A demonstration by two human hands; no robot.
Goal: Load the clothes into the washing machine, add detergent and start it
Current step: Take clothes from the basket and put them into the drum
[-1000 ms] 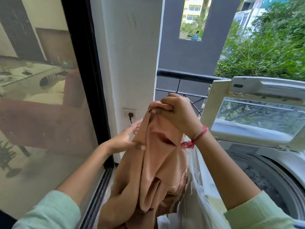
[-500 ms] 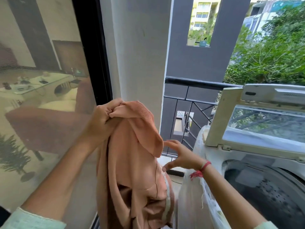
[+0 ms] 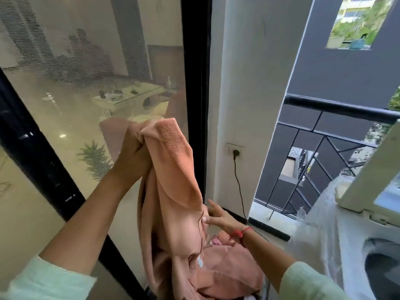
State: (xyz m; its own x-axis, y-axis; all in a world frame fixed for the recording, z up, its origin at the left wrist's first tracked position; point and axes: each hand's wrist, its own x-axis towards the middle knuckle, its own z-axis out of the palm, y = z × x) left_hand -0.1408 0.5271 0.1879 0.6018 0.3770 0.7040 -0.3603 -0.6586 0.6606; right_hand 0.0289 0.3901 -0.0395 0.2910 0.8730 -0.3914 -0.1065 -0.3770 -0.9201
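My left hand (image 3: 132, 158) grips the top of a peach-orange towel (image 3: 173, 191) and holds it up in front of the glass door. The towel hangs down to a heap of peach clothes (image 3: 227, 276) at the bottom of the view. My right hand (image 3: 218, 215), with a red thread on the wrist, touches the towel's right edge lower down with its fingers spread. The top-loading washing machine (image 3: 346, 245) stands at the right under clear plastic wrap, its lid (image 3: 376, 178) raised and part of the dark drum (image 3: 383, 267) visible.
A glass sliding door with a black frame (image 3: 194, 83) fills the left. A white wall carries a socket (image 3: 236, 151) with a black cable running down. A black balcony railing (image 3: 337, 109) runs behind the machine.
The view has swung left and down, so the machine sits further right. My right hand has dropped lower along the towel's edge. My left hand still holds the towel's top up.
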